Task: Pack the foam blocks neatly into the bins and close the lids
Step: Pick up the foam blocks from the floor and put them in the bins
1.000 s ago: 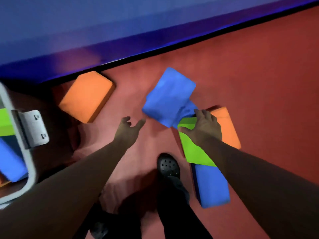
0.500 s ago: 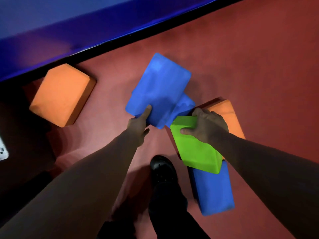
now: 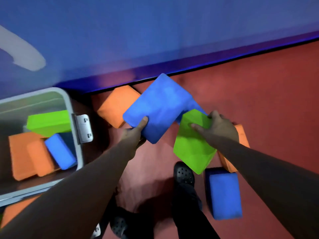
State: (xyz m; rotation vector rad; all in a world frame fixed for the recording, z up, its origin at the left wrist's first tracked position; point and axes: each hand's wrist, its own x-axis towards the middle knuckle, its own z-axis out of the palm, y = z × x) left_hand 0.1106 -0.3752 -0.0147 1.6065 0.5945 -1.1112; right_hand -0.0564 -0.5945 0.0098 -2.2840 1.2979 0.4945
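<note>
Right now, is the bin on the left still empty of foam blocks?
No, the open bin already holds a green block, a blue block and orange blocks inside its walls.

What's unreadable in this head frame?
- Bin: left and bottom parts cut off by the frame edge; lid not visible.
- Left hand: fingers hidden under the blue block.
- Orange block at right: mostly behind the right hand and arm.
- Bin contents: motion-blurred.

A red carpeted floor [image 3: 259, 94] is seen below a blue padded wall [image 3: 155, 31] — a dark gap runs along its base, and a pale grey streak [image 3: 22, 50] marks the wall.
</note>
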